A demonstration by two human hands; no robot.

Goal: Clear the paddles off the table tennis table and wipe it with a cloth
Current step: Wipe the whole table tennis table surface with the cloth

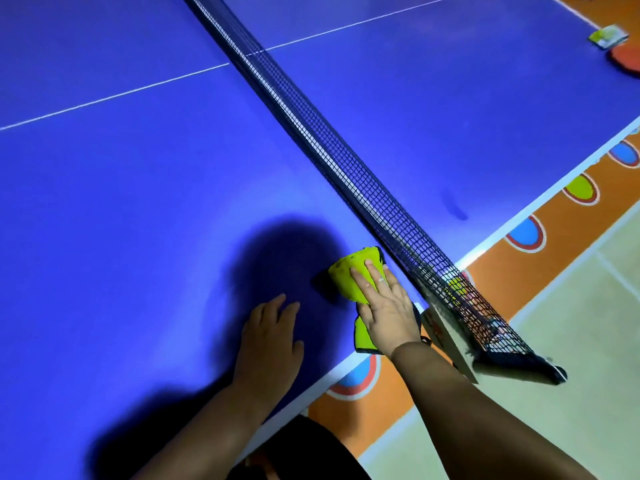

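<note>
A yellow-green cloth (349,271) with a dark edge lies on the blue table tennis table (138,188), close to the net near the table's side edge. My right hand (384,308) presses flat on the cloth with straight fingers. My left hand (268,336) rests flat on the bare table surface to the left of the cloth, fingers spread. A red paddle (627,58) lies on the far half at the right frame edge, partly cut off.
The black net (311,133) runs diagonally across the table to its post and clamp (450,337) beside my right wrist. A small yellow-white packet (607,36) lies next to the paddle. Beyond the table edge is an orange floor mat with coloured ovals (526,233).
</note>
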